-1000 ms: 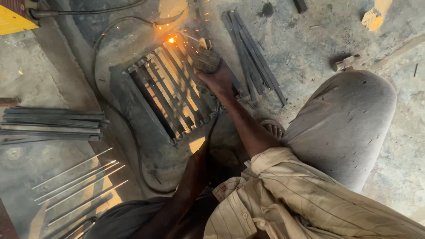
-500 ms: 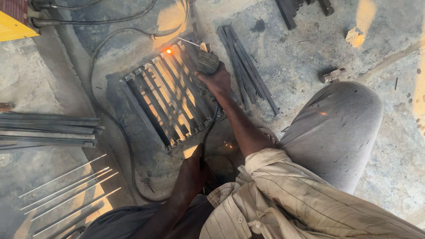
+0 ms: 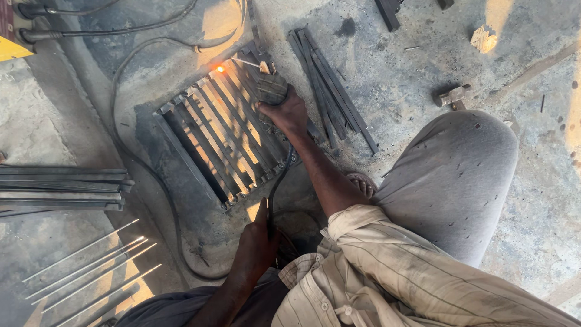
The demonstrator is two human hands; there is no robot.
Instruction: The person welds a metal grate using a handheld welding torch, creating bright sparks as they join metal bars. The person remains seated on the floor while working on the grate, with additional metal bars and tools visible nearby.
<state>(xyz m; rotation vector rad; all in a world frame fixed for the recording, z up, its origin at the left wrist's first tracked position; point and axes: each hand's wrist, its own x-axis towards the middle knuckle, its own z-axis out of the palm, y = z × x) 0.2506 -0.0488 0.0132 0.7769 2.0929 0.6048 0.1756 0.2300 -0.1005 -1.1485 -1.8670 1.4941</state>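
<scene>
On the concrete floor (image 3: 423,66), listed left to right: flat steel bars (image 3: 60,188) stacked at the left edge; thin welding rods (image 3: 91,272) fanned out below them; welded steel grate (image 3: 224,139) lying flat at centre, likely heavy, rigid, hot near the glowing spot (image 3: 220,69), best gripped by the outer frame away from it. Left hand (image 3: 257,245) rests closed around a black cable (image 3: 275,181) near the grate's lower edge. Right hand (image 3: 284,112) is clamped on the electrode holder (image 3: 271,88), its rod tip at the glow. Loose bars (image 3: 330,85) and a hammer (image 3: 455,97) lie further right. Grate underside and fingertip detail are hidden.
</scene>
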